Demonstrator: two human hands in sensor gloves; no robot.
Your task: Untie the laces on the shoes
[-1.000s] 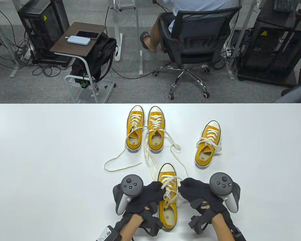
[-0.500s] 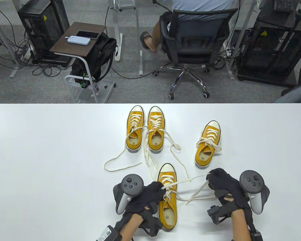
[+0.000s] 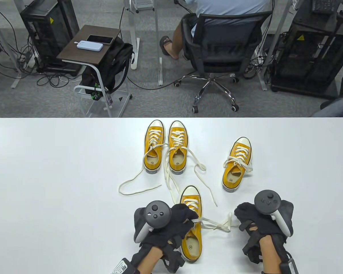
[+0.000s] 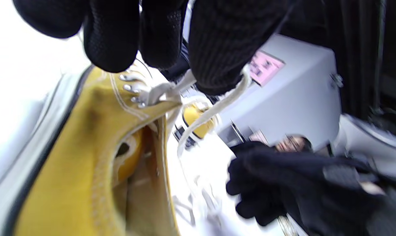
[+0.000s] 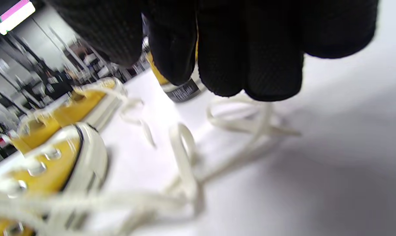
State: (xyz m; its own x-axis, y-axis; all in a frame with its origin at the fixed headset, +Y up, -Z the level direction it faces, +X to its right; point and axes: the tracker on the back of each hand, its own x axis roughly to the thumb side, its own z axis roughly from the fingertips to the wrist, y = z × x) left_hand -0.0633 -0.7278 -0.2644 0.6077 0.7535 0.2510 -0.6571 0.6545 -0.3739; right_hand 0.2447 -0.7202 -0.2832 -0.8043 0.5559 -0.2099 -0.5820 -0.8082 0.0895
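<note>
White surface (image 3: 45, 171), rounded far corners, fills lower half of table view. Beyond it: grey carpet floor (image 3: 23, 100). Small brown side table (image 3: 71, 50) on white frame, left of centre; phone (image 3: 100, 39) and pale power bank (image 3: 90, 45) on top; black backpack (image 3: 117, 65) just beside it. Black mesh office chair (image 3: 225, 48) on chrome wheeled base, person seated, back to camera. Black computer towers far left (image 3: 45, 28) and far right (image 3: 311, 57). Loose cables (image 3: 45, 78) on floor. Even lighting.
</note>
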